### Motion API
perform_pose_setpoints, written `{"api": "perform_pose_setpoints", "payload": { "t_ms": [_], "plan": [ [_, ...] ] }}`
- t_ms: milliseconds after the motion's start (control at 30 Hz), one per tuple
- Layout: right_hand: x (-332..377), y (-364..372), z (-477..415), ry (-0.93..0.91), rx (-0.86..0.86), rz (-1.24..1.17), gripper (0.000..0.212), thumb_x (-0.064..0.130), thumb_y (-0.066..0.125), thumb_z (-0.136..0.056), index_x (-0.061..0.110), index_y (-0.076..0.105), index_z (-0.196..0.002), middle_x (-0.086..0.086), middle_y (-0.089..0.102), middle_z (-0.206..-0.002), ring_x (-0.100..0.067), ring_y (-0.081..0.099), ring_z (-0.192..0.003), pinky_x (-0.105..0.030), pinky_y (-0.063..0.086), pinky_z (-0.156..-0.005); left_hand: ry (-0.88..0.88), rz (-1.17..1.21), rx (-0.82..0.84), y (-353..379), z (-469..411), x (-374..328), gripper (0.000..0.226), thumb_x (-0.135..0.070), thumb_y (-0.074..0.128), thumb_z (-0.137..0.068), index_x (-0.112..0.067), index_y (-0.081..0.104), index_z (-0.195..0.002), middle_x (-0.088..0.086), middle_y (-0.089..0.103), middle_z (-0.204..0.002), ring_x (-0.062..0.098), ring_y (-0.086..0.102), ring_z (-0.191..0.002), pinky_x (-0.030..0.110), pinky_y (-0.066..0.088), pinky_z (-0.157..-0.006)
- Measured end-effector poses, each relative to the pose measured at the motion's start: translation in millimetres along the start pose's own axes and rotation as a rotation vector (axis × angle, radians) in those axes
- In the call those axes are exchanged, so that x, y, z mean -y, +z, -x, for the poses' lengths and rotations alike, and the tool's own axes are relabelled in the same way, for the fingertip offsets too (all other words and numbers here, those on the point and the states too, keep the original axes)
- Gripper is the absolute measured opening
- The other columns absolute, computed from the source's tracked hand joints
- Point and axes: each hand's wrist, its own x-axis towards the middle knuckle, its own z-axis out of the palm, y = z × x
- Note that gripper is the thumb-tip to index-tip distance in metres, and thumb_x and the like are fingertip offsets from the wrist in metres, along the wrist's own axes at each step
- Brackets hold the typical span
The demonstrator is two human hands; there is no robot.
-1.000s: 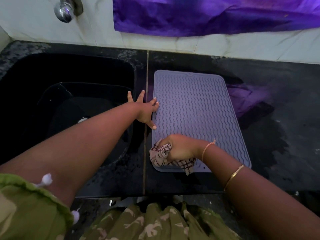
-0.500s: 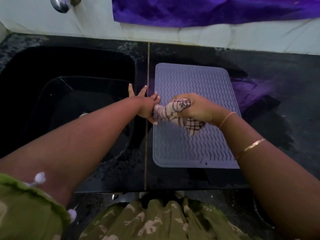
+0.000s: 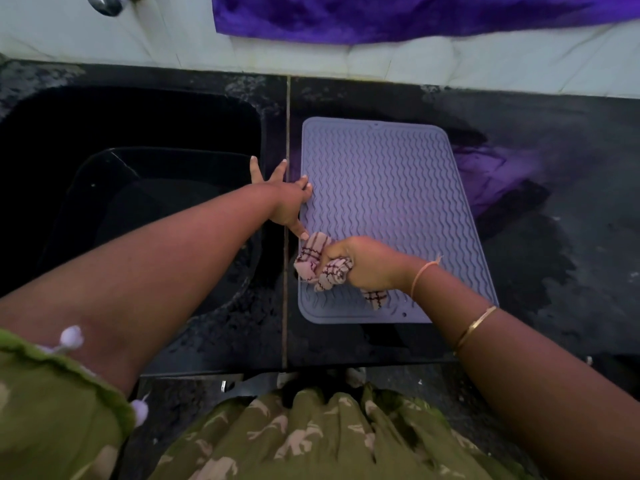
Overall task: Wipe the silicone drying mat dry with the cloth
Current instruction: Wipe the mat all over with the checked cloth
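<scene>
A lavender silicone drying mat (image 3: pixel 388 188) with wavy ridges lies flat on the black counter, just right of the sink. My right hand (image 3: pixel 367 265) grips a bunched pink checked cloth (image 3: pixel 320 268) and presses it on the mat's near left part. My left hand (image 3: pixel 285 199) rests with fingers spread on the mat's left edge, fingertips touching the mat and the counter seam. The cloth partly hides the mat's near left corner area.
A black sink (image 3: pixel 131 174) lies to the left, with a chrome tap (image 3: pixel 104 3) above it. A purple fabric (image 3: pixel 398 15) hangs on the white wall behind. The black counter (image 3: pixel 561 271) right of the mat looks wet, with a purple reflection.
My right hand has slid the cloth back down the mat's left side, from the middle toward the near edge. My left hand has stayed on the left edge.
</scene>
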Motion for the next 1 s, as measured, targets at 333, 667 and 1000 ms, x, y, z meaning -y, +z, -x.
{"api": "perform_pose_setpoints", "payload": {
  "t_ms": [333,667,1000],
  "plan": [
    [14.5,3.9,15.0,-0.026,0.212,0.135,0.046,-0.011,0.047,-0.075,0.011,0.065,-0.111,-0.011,0.065,-0.111,-0.028,0.058,-0.100,-0.034,0.050,-0.085,-0.022,-0.026,0.010,-1.4,3.3,-2.3,0.104,-0.070,0.057,-0.075,-0.029,-0.001,-0.151,-0.009,-0.012,-0.158,0.031,-0.027,-0.140,0.072,-0.017,-0.099],
    [-17.1,-54.2,26.6,0.020,0.080,-0.323,0.023,-0.006,0.058,-0.077,0.006,0.066,-0.095,-0.009,0.067,-0.096,-0.022,0.064,-0.090,-0.029,0.055,-0.080,0.006,-0.043,0.011,3.0,4.2,-0.2,0.104,-0.070,0.051,-0.078,-0.025,-0.009,-0.150,-0.006,-0.016,-0.157,0.029,-0.028,-0.139,0.070,-0.019,-0.098],
    [-53.9,-106.2,-22.1,0.149,-0.552,-1.156,0.029,-0.014,0.055,-0.078,0.006,0.065,-0.097,-0.010,0.073,-0.085,-0.027,0.070,-0.082,-0.035,0.058,-0.065,-0.083,-0.262,0.027,-31.3,2.6,-17.3,0.113,-0.066,0.066,-0.070,-0.013,0.008,-0.151,0.002,0.004,-0.159,0.031,-0.024,-0.141,0.069,-0.019,-0.098]
  ]
}}
